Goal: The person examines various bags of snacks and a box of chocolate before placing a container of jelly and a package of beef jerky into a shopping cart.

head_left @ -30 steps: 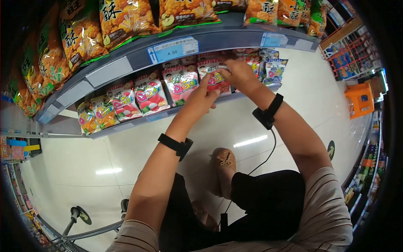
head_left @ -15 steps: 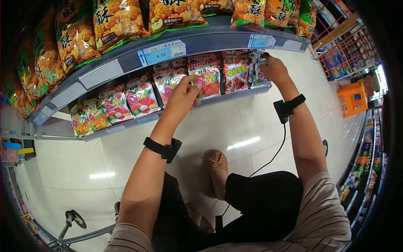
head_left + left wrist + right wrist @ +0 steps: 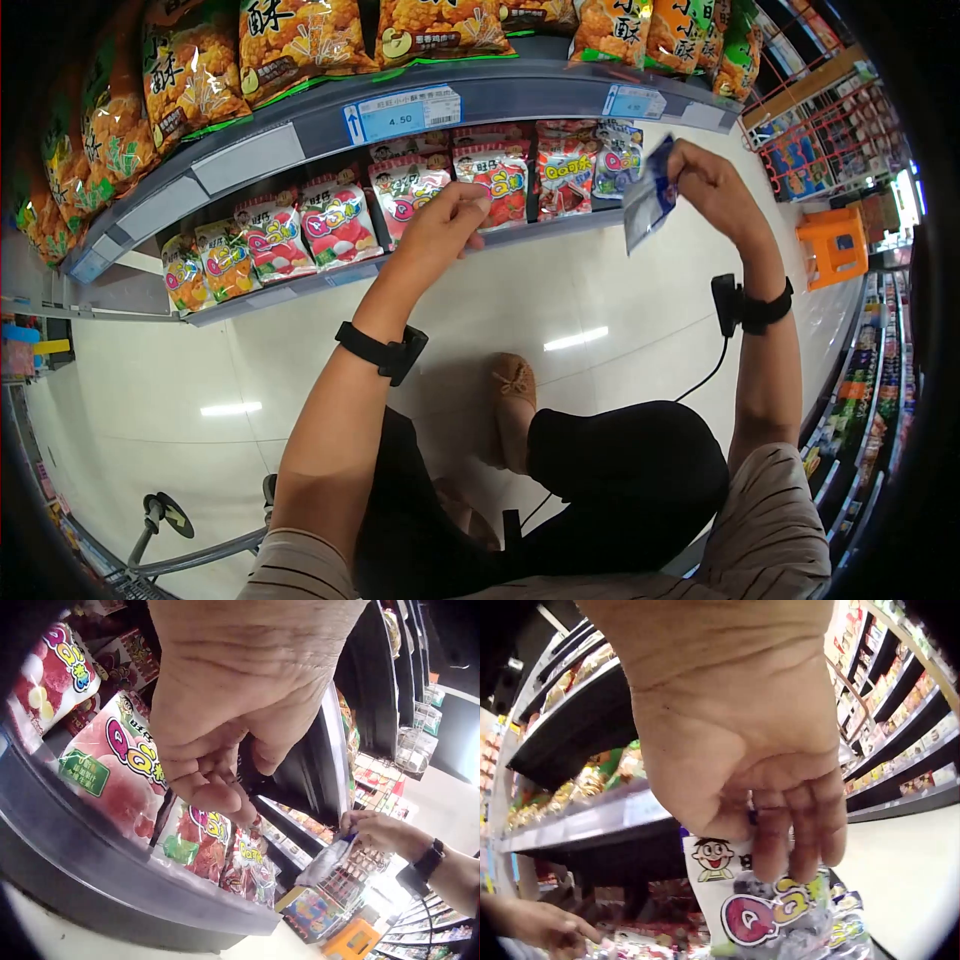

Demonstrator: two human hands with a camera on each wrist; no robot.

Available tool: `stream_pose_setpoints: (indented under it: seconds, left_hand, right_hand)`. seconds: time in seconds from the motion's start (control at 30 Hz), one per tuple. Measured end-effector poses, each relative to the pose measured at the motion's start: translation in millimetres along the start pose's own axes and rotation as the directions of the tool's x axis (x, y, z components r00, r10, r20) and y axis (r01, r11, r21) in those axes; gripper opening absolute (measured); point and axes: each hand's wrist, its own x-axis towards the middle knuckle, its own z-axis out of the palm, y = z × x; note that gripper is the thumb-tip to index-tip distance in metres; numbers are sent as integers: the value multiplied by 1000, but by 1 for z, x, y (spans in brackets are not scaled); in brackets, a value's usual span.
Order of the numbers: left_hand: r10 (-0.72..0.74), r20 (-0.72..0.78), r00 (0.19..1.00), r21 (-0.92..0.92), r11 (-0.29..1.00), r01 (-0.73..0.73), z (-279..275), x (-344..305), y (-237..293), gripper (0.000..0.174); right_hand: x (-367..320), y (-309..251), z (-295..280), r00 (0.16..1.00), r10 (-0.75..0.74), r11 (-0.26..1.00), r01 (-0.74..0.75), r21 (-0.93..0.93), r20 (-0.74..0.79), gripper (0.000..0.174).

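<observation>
My right hand (image 3: 712, 188) pinches the top of a small white-and-blue gummy candy bag (image 3: 650, 205), which hangs tilted off the right end of the lower shelf. A cartoon face and colourful letters show on that candy bag (image 3: 735, 911) in the right wrist view. My left hand (image 3: 445, 222) is in front of the row on the lower shelf, its fingers loosely curled and holding nothing. It overlaps a pink gummy bag (image 3: 400, 185) and a strawberry-pictured one (image 3: 508, 185). Further right stand a red bag (image 3: 566, 180) and another blue-and-white bag (image 3: 616, 165).
Big orange snack bags (image 3: 300, 45) fill the upper shelf, whose price-tag edge (image 3: 250, 160) juts over the lower row. An orange stool (image 3: 835, 250) stands at the right. A cart's grey frame (image 3: 215, 552) is at the lower left, on the tiled floor (image 3: 150, 390).
My right hand has moved from the middle of the row to its right end, then out to the right with a white-and-blue candy bag. My left hand has stayed by the row.
</observation>
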Motion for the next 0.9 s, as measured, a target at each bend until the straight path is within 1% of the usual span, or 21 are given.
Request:
stream_pose_setpoints:
  seconds: [0.07, 0.1, 0.2, 0.23, 0.3, 0.4, 0.43, 0.47, 0.53, 0.57, 0.67, 0.7, 0.8, 0.83, 0.9]
  left_hand:
    - [50, 35, 998, -79, 996, -47, 6, 3, -4, 44]
    - [76, 50, 996, -117, 991, -69, 9, 4, -6, 45]
    - [-18, 210, 977, -318, 944, 85, 17, 1, 5, 48]
    - [-21, 284, 959, -429, 891, 146, 17, 0, 2, 48]
    - [6, 424, 906, -614, 737, 282, 18, 0, 0, 47]
    - [21, 391, 920, -446, 879, 170, 10, -8, 3, 42]
    - [18, 355, 935, -430, 891, 146, 9, -8, 3, 40]
    - [15, 318, 948, -411, 903, 123, 7, -7, 2, 38]
    - [11, 252, 968, -388, 917, 90, 3, -6, -3, 35]
    - [12, 225, 974, -385, 920, 77, 1, -4, -5, 33]
    - [19, 154, 988, -390, 920, 43, 0, -1, -9, 30]
    - [22, 130, 991, -395, 918, 31, 0, -1, -11, 30]
    - [16, 128, 992, -389, 921, 36, -1, 2, -13, 30]
    - [15, 128, 992, -388, 921, 36, -1, 2, -14, 30]
    - [13, 127, 992, -387, 921, 37, 0, 3, -15, 31]
  right_hand:
    - [-6, -23, 11, 989, -74, 983, 52, 174, 127, 9]
    - [-6, -32, 17, 979, -72, 954, 11, 300, 192, 8]
    - [5, -36, 45, 960, -124, 905, 5, 426, 250, 8]
    - [10, -39, 54, 955, -133, 895, 1, 447, 264, 8]
    - [17, -43, 68, 946, -148, 875, -11, 485, 288, 10]
    - [27, -42, 76, 953, -56, 887, -90, 454, 299, 13]
    - [31, -36, 83, 961, -39, 832, -121, 542, 274, 21]
    - [32, -34, 88, 973, -1, 746, -152, 649, 229, 24]
    - [34, -41, 102, 983, 91, 529, -182, 829, 158, 32]
    - [35, -27, 105, 977, 13, 494, -192, 848, 213, 45]
    - [30, -13, 119, 960, 35, 520, -254, 815, 277, 48]
    - [27, -13, 121, 953, 52, 539, -278, 795, 299, 47]
    - [15, -18, 130, 970, 52, 686, -207, 698, 236, 42]
    - [15, -15, 133, 969, 56, 672, -214, 709, 240, 39]
    - [14, -14, 132, 972, 45, 684, -200, 702, 232, 38]
